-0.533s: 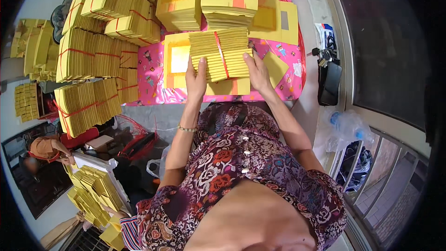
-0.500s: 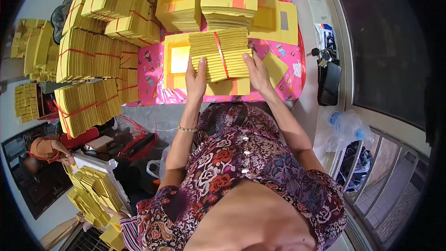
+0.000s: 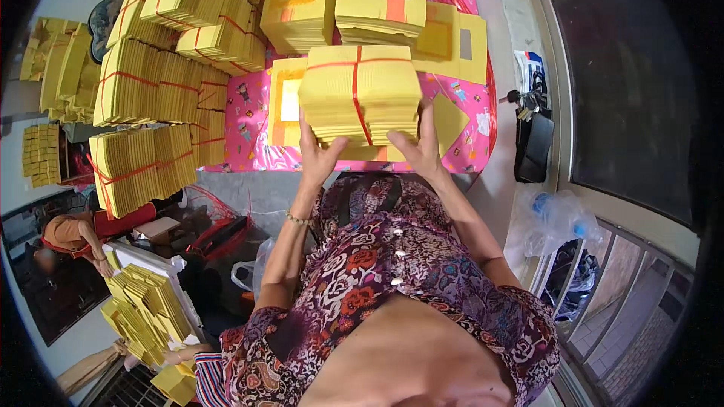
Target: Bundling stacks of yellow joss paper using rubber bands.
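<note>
A thick bundle of folded yellow paper [image 3: 324, 94], tied crosswise with a red plastic strap [image 3: 357, 105], is between my hands above the pink table cover. My left hand [image 3: 317, 154] grips its lower left corner, the thumb stretched along the near edge. At the lower right corner my right hand [image 3: 424, 152] grips it, thumb also on the near side. Below and left of the bundle lies a yellow paper sheet [image 3: 283, 136] with an orange-framed silver patch. Another plain yellow sheet [image 3: 451, 124] lies to the right, partly covered by my hand.
Tied yellow bundles [image 3: 143, 90] are piled at the left. Two tall paper stacks [image 3: 302, 30] stand behind my hands. A phone [image 3: 537, 147] and keys [image 3: 528, 111] lie on the right ledge. At lower left, another person's hand [image 3: 188, 353] is beside a board of yellow papers [image 3: 151, 298].
The bundle has been turned, so its flat strapped top faces up where its folded edges showed before. My hands have shifted slightly lower around its near corners.
</note>
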### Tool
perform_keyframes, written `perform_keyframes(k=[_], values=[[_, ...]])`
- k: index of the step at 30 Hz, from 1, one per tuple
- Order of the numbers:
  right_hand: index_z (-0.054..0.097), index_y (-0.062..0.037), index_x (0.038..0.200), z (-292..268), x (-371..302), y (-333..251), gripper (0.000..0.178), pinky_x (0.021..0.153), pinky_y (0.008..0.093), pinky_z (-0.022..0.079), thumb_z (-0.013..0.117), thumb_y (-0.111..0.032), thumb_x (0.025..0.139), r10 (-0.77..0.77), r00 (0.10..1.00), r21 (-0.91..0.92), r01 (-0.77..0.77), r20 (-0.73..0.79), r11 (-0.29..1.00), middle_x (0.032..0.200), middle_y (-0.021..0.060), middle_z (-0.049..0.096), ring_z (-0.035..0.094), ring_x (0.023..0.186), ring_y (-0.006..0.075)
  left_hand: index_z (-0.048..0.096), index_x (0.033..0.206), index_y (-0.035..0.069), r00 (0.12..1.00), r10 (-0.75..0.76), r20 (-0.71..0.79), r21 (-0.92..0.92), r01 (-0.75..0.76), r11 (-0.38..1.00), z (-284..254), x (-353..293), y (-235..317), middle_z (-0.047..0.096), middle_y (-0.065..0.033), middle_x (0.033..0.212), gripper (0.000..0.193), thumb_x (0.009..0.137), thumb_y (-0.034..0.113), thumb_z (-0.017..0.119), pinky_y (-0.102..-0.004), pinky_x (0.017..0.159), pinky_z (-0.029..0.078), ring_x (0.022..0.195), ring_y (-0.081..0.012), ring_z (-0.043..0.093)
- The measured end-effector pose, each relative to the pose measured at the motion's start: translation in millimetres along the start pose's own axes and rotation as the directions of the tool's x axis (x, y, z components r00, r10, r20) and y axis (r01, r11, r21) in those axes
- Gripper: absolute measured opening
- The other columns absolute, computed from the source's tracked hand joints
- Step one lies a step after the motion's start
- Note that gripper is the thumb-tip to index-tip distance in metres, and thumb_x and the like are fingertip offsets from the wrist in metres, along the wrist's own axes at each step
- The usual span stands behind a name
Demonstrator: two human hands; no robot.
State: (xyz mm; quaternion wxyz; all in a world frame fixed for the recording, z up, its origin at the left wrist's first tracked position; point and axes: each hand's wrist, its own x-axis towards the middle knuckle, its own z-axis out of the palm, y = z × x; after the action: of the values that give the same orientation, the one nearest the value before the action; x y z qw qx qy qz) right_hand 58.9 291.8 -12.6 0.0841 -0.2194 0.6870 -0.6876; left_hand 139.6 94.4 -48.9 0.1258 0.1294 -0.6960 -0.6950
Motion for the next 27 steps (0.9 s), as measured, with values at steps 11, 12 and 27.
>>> perform_keyframes(k=[11, 12, 27], values=[[0.019, 0.0019, 0.141, -4.8, -21.1, 8.7, 0.082, 0.110, 0.0418, 0.027, 0.068, -0.030, 0.083, 0.143, 0.989, 0.146, -0.139, -0.018, 0.979, 0.142, 0.0188, 0.030, 0.032, 0.133, 0.0288, 0.023, 0.147, 0.001, 0.989, -0.146, -0.010, -0.362, 0.132, 0.923, -15.5, -4.4, 12.4, 0.027, -0.0110, 0.152, 0.085, 0.093, 0.066, 0.024, -0.0378, 0.115, 0.018, 0.139, -0.0232, 0.028], [0.019, 0.0019, 0.141, -1.8, -18.9, 7.0, 0.081, 0.110, 0.0417, 0.027, 0.067, -0.029, 0.084, 0.238, 0.968, 0.162, -0.223, -0.083, 0.961, 0.142, 0.0186, 0.029, 0.032, 0.133, 0.0284, 0.024, 0.147, 0.000, 0.960, -0.276, 0.051, -0.417, 0.271, 0.868, -19.5, 4.5, 16.4, 0.029, -0.0114, 0.151, 0.086, 0.093, 0.067, 0.020, -0.0367, 0.115, 0.017, 0.139, -0.0238, 0.029], [0.018, 0.0017, 0.138, 6.1, -14.7, -13.2, 0.079, 0.112, 0.0443, 0.022, 0.068, -0.011, 0.078, -0.198, 0.979, -0.260, 0.203, 0.045, 0.944, 0.146, 0.0237, 0.022, 0.024, 0.138, 0.0329, 0.030, 0.142, 0.002, 0.993, -0.108, -0.042, -0.222, 0.097, 0.970, -13.6, -15.7, 32.1, 0.050, -0.0133, 0.130, 0.080, 0.077, 0.014, 0.075, -0.0363, 0.101, 0.041, 0.121, -0.0228, 0.048]])
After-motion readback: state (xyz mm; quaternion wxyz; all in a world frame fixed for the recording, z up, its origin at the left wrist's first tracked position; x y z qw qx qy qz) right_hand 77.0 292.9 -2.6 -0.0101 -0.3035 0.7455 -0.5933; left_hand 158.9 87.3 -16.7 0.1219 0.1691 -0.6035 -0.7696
